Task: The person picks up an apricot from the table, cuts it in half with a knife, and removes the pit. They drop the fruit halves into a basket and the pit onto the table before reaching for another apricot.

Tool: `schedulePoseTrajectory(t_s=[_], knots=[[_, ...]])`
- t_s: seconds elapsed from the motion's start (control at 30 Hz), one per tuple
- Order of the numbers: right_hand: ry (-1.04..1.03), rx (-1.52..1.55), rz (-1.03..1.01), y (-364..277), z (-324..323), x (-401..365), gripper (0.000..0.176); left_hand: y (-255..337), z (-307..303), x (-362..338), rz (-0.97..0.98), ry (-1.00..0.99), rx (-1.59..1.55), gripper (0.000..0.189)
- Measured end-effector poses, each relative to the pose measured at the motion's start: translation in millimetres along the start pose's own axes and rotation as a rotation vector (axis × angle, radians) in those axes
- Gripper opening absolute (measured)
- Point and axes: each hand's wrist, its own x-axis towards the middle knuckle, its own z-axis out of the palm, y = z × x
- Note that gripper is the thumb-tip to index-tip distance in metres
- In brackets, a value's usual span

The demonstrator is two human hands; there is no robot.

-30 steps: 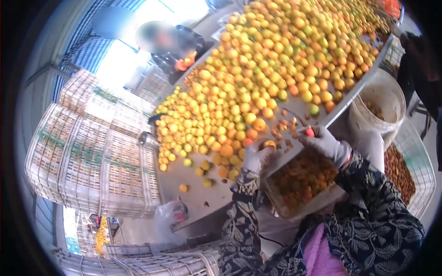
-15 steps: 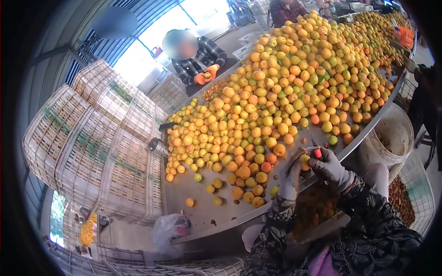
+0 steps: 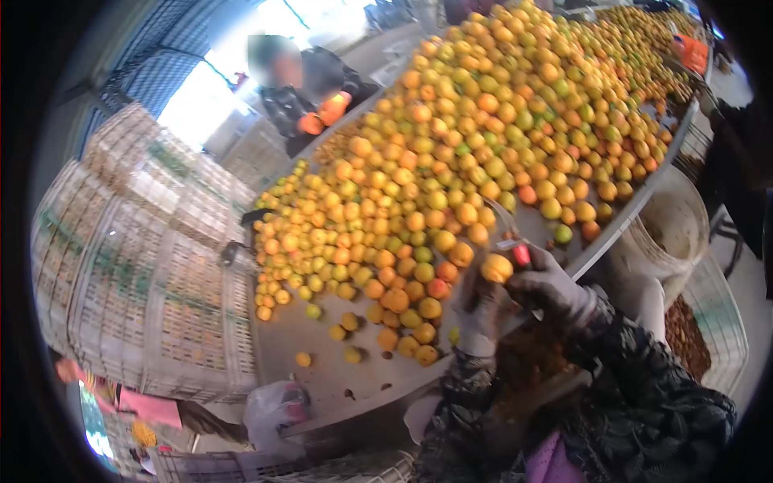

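My left hand (image 3: 480,310), in a pale stained glove, is closed round a yellow-orange apricot (image 3: 497,268) at the near edge of the metal table. Right beside it, my gloved right hand (image 3: 557,291) grips a small knife by its red handle (image 3: 522,255). The curved blade (image 3: 502,216) points up and away, over the table. A large heap of apricots (image 3: 483,145) rises just past my hands, yellow, orange and some green. Below my hands, a blurred brownish-orange mass shows between my sleeves.
Stacked plastic crates (image 3: 153,274) stand at the left. A plastic bag (image 3: 274,410) hangs at the table's near corner. To the right are a white bucket (image 3: 664,233) and a crate of brown pits (image 3: 687,342). Across the table, a person wears orange gloves (image 3: 324,113).
The view has turned, so the scene sits further left and higher. The apricot shows more fully in my left hand, and the knife blade stands clearer. Someone in pink appears at lower left.
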Motion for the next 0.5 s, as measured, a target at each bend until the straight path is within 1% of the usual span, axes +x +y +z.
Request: schedulePoseTrajectory(t_s=[0.03, 0.07, 0.13, 0.17, 0.23, 0.27, 0.33, 0.37, 0.4, 0.47, 0.5], knots=[[0.041, -0.059, 0.074, 2.2, -1.4, 2.3, 0.045, 4.6, -2.0, -0.9, 0.428, -0.141, 0.205, 0.054], [0.075, -0.051, 0.094, 16.4, -4.0, 5.3, 0.043, 24.9, 6.3, -14.1, 0.081, -0.085, -0.115, 0.037], [0.076, -0.120, -0.031, 37.5, -4.9, 10.2, 0.039, 26.1, 5.4, -12.5, 0.222, -0.181, -0.377, 0.036], [0.081, -0.118, -0.015, 34.1, -3.8, 3.0, 0.039, 24.6, 1.9, -13.9, 0.208, -0.172, -0.381, 0.036], [0.056, -0.059, 0.052, 16.2, 0.8, -3.2, 0.036, 25.6, -4.4, -9.7, 0.155, -0.211, -0.505, 0.038], [0.048, -0.059, 0.057, 17.0, -1.5, -3.4, 0.036, 25.5, -6.3, -8.8, 0.159, -0.204, -0.506, 0.038], [-0.030, -0.220, 0.042, 17.5, -6.5, -5.0, 0.037, 24.7, -7.3, -8.7, 0.134, -0.242, -0.512, 0.041], [-0.087, -0.250, 0.010, 11.5, -3.7, -6.2, 0.039, 25.6, -6.0, -9.8, 0.129, -0.243, -0.513, 0.041], [-0.082, -0.251, 0.011, 9.9, 0.3, -7.8, 0.039, 27.8, -3.4, -11.5, 0.127, -0.242, -0.515, 0.040], [-0.041, -0.387, -0.038, 8.0, 7.2, -10.4, 0.042, 30.9, 0.9, -13.9, 0.129, -0.242, -0.518, 0.039], [-0.057, -0.411, 0.012, 4.4, 9.0, -10.9, 0.042, 30.9, 3.2, -14.8, 0.118, -0.215, -0.500, 0.037]])
